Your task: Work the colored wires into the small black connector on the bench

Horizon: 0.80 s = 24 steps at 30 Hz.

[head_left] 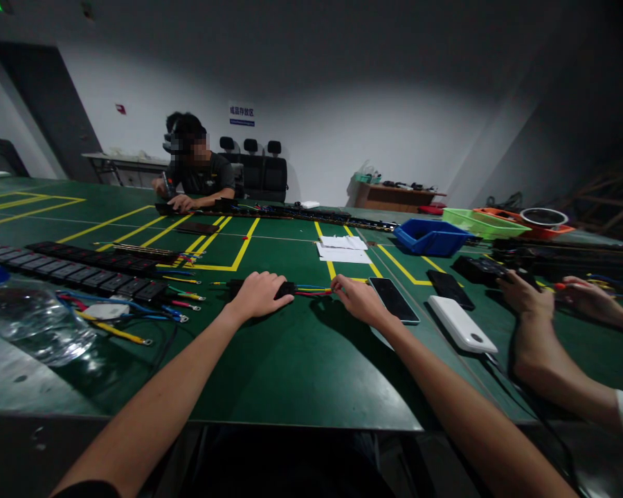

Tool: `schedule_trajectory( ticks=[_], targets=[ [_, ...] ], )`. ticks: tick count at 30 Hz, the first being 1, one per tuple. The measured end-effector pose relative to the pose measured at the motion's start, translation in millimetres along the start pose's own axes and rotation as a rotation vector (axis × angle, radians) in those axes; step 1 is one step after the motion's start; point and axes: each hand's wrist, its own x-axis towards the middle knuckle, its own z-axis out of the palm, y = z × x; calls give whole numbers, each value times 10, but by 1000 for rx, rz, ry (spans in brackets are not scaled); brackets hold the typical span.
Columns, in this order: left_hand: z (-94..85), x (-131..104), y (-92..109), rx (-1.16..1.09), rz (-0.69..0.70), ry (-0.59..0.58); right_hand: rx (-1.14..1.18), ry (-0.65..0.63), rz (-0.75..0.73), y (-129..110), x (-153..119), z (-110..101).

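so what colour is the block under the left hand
The block is black; see the head view.

The wires are blue, yellow, red; the table yellow-lined green.

I see the table smooth and glossy. The wires look plastic-coated, and the bottle seems shiny, clear plastic.

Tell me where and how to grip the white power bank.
Probably best from above, across the middle of the white power bank, gripping its long sides: it lies flat and narrow, with a cable at its near end.
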Motion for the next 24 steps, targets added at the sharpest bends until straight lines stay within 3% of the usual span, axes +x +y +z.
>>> schedule_trajectory(
  ticks=[10,24],
  targets=[
    [-2,6,-1,-13,1,0,-21,-37,56,-61,3,-55],
    [-5,8,8,-10,-10,-10,14,-30,53,49,14,22]
  ],
)
